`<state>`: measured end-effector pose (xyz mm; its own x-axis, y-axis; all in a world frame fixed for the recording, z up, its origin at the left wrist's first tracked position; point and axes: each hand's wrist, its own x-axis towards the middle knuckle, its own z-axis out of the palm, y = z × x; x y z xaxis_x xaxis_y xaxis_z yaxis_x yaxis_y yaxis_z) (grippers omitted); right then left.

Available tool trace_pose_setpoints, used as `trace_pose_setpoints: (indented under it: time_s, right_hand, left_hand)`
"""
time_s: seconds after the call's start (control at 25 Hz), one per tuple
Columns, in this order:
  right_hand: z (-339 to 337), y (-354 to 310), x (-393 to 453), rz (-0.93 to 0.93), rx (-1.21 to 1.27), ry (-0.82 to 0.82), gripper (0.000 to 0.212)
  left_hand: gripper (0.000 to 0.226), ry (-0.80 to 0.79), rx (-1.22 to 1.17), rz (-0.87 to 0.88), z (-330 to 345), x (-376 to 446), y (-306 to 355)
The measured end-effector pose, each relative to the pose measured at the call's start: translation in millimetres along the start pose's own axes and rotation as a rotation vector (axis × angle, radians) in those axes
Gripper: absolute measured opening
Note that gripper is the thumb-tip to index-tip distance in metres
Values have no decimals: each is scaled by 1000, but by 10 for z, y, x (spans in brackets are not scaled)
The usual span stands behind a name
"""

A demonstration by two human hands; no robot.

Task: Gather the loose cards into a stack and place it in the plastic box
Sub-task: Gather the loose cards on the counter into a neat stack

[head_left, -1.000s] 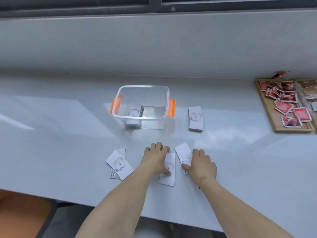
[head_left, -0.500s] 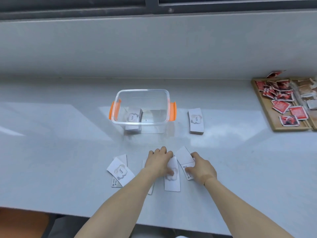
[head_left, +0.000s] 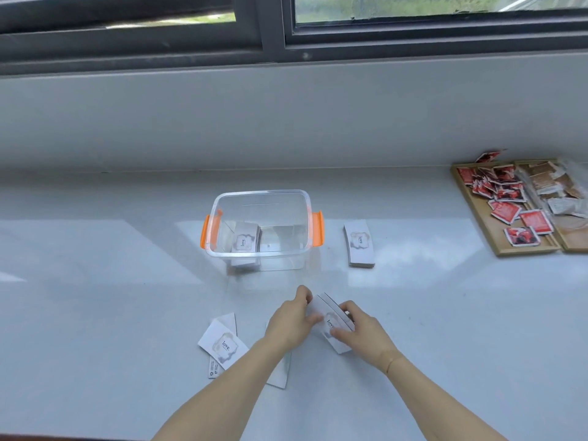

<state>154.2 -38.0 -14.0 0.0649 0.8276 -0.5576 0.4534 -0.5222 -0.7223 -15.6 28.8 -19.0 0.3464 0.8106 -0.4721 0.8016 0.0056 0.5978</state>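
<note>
A clear plastic box (head_left: 222, 198) with orange side clips stands at the middle of the white counter, with a stack of white "love" cards (head_left: 245, 238) inside at its left. In front of the box, my left hand (head_left: 291, 319) and my right hand (head_left: 362, 331) hold a few white cards (head_left: 324, 316) between them, tilted up off the counter. Two overlapping loose cards (head_left: 221, 343) lie to the left of my left arm. Another card (head_left: 281, 372) lies partly under that arm.
A separate neat stack of cards (head_left: 359, 243) lies right of the box. A wooden tray (head_left: 496, 240) with several red packets sits at the far right, next to a second tray of brown packets (head_left: 547, 183). A window ledge wall rises behind the counter.
Both hands pulled the flat middle cards together and lifted them off the counter. A card under my left arm stayed down. The view shifted, so the box sits farther from the hands.
</note>
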Motion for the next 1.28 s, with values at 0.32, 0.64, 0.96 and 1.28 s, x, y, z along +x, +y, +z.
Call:
trace_pose_setpoints:
  time_s: [0.32, 0.64, 0.96, 1.28]
  right_hand:
    - [-4, 9, 37, -307, -743, 191, 35]
    - [150, 151, 60, -259, -945, 221, 50]
    - [158, 163, 84, -256, -905, 220, 29]
    - [184, 184, 65, -298, -820, 268, 36]
  left_hand:
    - [22, 63, 181, 97, 44, -2, -207]
    - [59, -39, 356, 218, -178, -106, -675]
    - [74, -338, 990, 713, -510, -30, -666]
    - [41, -287, 803, 568, -516, 15, -699]
